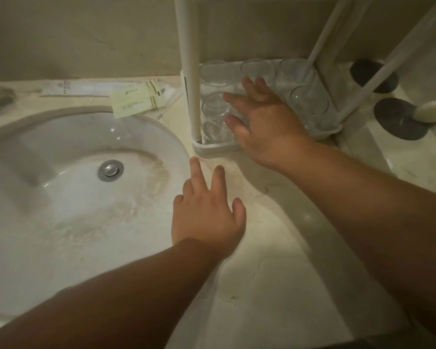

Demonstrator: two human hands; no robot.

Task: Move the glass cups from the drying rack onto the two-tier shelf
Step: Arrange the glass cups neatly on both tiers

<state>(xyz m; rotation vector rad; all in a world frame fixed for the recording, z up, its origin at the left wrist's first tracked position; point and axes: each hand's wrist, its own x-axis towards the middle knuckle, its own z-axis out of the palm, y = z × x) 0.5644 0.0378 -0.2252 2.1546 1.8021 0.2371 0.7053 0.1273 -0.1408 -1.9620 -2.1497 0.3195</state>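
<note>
Several clear glass cups [308,102] stand on the bottom tier of a white two-tier shelf [212,148] against the wall, right of the sink. My right hand [264,122] reaches over the front cups with fingers spread; its fingertips lie on or just above a cup [214,108] near the shelf's front left post [190,71]. A contact or grip cannot be made out. My left hand [207,212] hovers over the countertop in front of the shelf, fingers spread, holding nothing. The upper tier is out of view.
A white round sink [61,187] with a metal drain [110,170] fills the left. Paper sachets [137,100] lie behind it by the wall. Two dark round dishes [398,119], one bearing a pale soap bar [429,111], sit right of the shelf on the marble counter [275,273].
</note>
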